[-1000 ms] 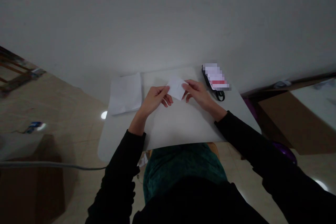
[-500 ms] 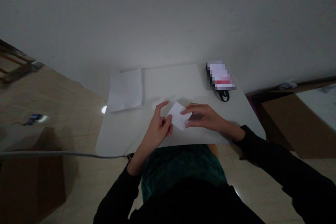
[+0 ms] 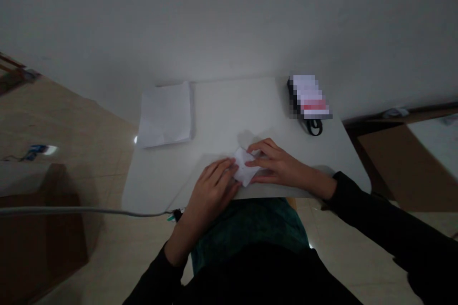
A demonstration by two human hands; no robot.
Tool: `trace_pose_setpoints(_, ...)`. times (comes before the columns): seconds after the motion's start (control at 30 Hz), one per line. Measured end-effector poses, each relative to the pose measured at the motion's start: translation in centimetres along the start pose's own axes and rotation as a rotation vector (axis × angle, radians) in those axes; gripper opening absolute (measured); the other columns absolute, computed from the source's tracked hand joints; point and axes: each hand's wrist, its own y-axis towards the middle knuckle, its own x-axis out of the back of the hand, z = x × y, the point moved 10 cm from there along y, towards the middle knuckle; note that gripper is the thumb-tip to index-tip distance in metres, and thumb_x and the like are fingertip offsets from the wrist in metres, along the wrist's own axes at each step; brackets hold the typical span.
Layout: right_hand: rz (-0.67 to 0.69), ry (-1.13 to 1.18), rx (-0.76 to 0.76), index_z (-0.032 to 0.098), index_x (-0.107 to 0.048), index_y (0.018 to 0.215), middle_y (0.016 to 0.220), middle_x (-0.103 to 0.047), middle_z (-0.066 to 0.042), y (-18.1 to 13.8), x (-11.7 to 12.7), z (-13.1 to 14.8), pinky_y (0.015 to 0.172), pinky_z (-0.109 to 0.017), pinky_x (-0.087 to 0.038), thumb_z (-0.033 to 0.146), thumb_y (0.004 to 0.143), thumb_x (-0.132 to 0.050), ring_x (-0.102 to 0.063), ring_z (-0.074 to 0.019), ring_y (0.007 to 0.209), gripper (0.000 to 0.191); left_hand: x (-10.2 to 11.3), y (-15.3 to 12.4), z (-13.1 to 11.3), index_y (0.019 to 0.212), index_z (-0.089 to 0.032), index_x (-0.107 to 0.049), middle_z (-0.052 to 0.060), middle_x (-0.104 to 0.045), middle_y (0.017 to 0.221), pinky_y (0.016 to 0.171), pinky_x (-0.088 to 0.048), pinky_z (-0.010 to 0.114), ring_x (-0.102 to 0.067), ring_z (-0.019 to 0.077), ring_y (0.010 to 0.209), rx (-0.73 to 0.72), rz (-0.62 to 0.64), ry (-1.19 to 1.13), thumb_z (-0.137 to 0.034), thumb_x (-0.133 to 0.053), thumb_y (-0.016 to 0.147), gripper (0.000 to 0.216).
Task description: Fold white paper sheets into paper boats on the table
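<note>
White folded paper (image 3: 244,171), small, lies flat near the middle of the table's (image 3: 222,105) near edge. Left hand (image 3: 211,189): fingers stretched out flat, tips pressing the paper's left side, nothing gripped. Right hand (image 3: 281,167): fingers likewise extended, pressing down on the paper's right side. Far left corner: stack of white sheets (image 3: 165,113). Far right corner: black-handled scissors (image 3: 314,127), partly under a blurred-out item (image 3: 309,96).

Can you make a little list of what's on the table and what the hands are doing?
Left hand: fingers flat on the small folded paper
Right hand: fingertips on the paper's other side
Paper spot: lying on the white table, near its front edge
Far left: stack of white sheets
Far right: black scissors handles
</note>
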Motion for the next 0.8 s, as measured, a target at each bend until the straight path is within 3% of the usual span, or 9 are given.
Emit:
trace_pose_setpoints(0.1,-0.001,-0.077,0.049,0.019,-0.073,0.115,0.119,-0.066,-0.014,0.1,0.1,1.1,0.088,-0.04,-0.059,0.04,0.097,-0.065,-0.057,-0.0242,0.108,0.028,-0.3,-0.6,0.1,0.127,-0.013,-0.062,0.013,-0.073,0.127,0.099,-0.058,0.047,-0.065,0.0292,0.122,-0.026,-0.002,-0.025,-0.028,-0.072,0.093,0.039)
trace_pose_setpoints(0.3,0.008,-0.058,0.017,0.021,-0.074,0.111,0.107,-0.071,-0.011,0.3,0.1,1.7,0.08,-0.036,-0.058,0.025,0.101,-0.058,-0.06,-0.0211,0.096,0.018,0.1,-1.1,0.9,0.115,-0.019,-0.069,0.006,-0.078,0.117,0.08,-0.056,0.038,-0.065,0.0207,0.093,0.096,-0.083,-0.073,-0.02,-0.071,0.093,0.022)
trace_pose_setpoints(0.4,-0.05,0.031,-0.015,0.02,-0.074,0.105,0.099,-0.072,-0.009,0.4,0.3,1.5,0.077,-0.035,-0.057,0.023,0.101,-0.06,-0.061,-0.0195,0.09,0.015,0.2,-1.0,1.2,0.11,-0.02,-0.071,0.004,-0.079,0.114,0.079,-0.054,0.037,-0.065,0.0188,0.089,0.145,-0.115,-0.107,-0.018,-0.071,0.094,0.016)
trace_pose_setpoints(0.57,-0.175,0.176,-0.231,0.024,-0.076,0.09,0.089,-0.07,-0.004,0.0,0.6,-0.6,0.073,-0.034,-0.055,0.031,0.097,-0.067,-0.063,-0.0179,0.085,0.014,0.0,-0.7,1.9,0.101,-0.02,-0.071,0.003,-0.08,0.107,0.079,-0.053,0.036,-0.068,0.0176,0.087,0.222,-0.142,-0.129,-0.017,-0.07,0.094,0.008)
trace_pose_setpoints(0.8,-0.205,0.121,-0.459,0.022,-0.073,0.081,0.079,-0.067,-0.003,-0.1,0.6,-1.9,0.067,-0.034,-0.048,0.033,0.092,-0.074,-0.057,-0.019,0.08,0.016,0.2,-0.4,2.6,0.101,-0.018,-0.07,0.003,-0.079,0.096,0.079,-0.056,0.032,-0.071,0.0159,0.083,0.327,-0.202,-0.121,-0.02,-0.074,0.092,0.01)
